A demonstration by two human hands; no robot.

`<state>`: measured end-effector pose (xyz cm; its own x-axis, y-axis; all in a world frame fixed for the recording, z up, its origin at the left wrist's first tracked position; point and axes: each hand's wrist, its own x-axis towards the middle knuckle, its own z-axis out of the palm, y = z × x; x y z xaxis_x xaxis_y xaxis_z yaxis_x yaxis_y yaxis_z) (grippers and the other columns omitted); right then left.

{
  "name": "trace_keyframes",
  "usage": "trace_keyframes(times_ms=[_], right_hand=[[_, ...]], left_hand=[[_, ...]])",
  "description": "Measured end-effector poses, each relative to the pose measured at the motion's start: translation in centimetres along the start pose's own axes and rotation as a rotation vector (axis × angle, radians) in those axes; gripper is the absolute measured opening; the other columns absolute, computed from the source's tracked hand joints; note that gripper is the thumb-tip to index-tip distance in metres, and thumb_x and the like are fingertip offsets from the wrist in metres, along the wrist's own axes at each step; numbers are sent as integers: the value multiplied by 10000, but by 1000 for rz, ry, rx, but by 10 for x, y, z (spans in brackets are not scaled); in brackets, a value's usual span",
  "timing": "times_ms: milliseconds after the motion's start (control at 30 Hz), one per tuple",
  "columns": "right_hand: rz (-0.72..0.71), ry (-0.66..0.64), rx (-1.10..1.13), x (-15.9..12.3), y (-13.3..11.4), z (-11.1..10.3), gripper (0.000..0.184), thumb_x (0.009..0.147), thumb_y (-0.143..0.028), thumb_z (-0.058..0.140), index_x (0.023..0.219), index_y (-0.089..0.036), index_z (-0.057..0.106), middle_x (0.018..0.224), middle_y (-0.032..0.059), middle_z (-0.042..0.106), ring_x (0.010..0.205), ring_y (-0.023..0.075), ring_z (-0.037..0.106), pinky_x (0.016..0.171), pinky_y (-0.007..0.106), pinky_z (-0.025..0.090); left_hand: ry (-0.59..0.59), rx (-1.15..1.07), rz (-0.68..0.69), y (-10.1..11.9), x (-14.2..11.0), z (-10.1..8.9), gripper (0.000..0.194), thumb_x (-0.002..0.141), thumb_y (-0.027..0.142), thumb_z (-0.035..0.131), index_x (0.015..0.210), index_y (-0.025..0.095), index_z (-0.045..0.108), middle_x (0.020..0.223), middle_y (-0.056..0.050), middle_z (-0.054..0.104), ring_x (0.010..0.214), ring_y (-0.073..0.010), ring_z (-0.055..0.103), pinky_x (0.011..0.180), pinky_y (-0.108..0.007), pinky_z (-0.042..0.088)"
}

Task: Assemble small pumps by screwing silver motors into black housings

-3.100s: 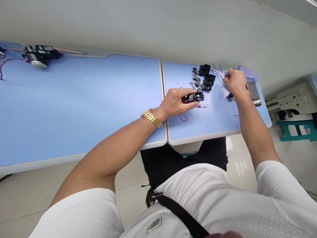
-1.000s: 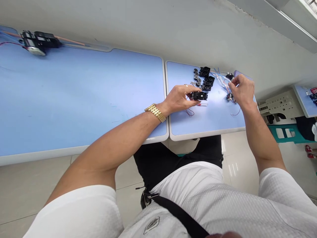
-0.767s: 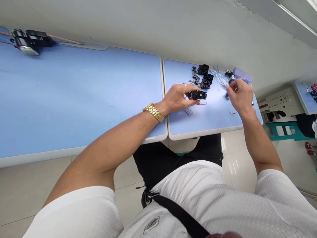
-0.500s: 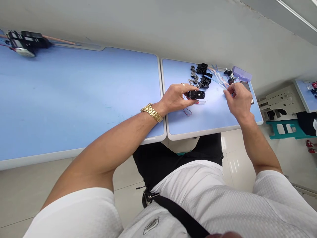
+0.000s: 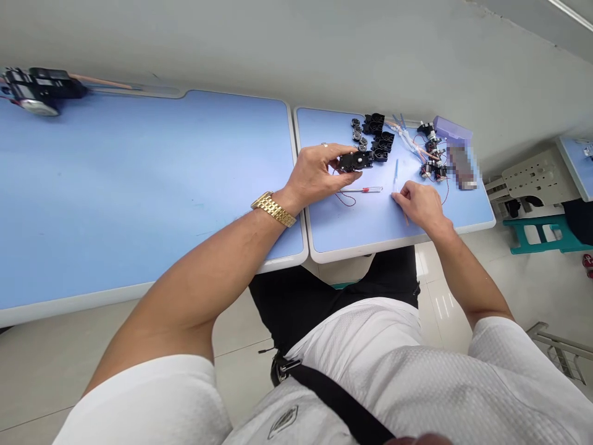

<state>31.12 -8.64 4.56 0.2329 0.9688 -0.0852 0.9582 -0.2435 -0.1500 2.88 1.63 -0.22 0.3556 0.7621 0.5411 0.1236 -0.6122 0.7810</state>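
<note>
My left hand [image 5: 319,172] grips a small black plastic housing [image 5: 356,161] with a white nub on its face, held just over the blue table. Between the thumb and fingers of my right hand [image 5: 420,203] is a thin blue-tipped stick [image 5: 396,168]; its blue end points away from me and an orange-tan end shows below the fingers. On the table between the hands lies a screwdriver [image 5: 370,190] with a clear and red handle. A dark red wire [image 5: 348,203] loops beneath the left hand.
Beyond my left hand sit black housings [image 5: 383,146] and round metal parts [image 5: 356,133]. Farther right are a bundle of thin sticks [image 5: 405,137], wired motor assemblies [image 5: 433,170], a purple case [image 5: 453,130] and a blurred dark object [image 5: 462,165]. A seam divides the two tables.
My right hand has moved left and nearer to me, away from the stick bundle, with the thin stick in its fingers. My left hand has shifted slightly left, still holding the black housing.
</note>
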Motion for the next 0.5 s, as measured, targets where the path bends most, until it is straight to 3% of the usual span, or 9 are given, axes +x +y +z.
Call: trace_keyframes(times_ms=[267,500], right_hand=[[-97,7,111,-1,4,5,289,1056,-499,737,859,-300,664,746,30,773,816,291,707,772,403,451],[-202,141,186,17,11,-17,181,1045,-405,692,923,-278,738,913,54,843,850,271,729,841,417,514]], left_hand=[[14,22,-18,-1,-2,0,421,908,547,937,1235,283,937,1169,-59,938,909,-228,809,861,-374,689],[105,8,-40,-12,0,-4,412,961,566,923,1245,267,922,1149,-68,924,962,-237,827,847,-365,689]])
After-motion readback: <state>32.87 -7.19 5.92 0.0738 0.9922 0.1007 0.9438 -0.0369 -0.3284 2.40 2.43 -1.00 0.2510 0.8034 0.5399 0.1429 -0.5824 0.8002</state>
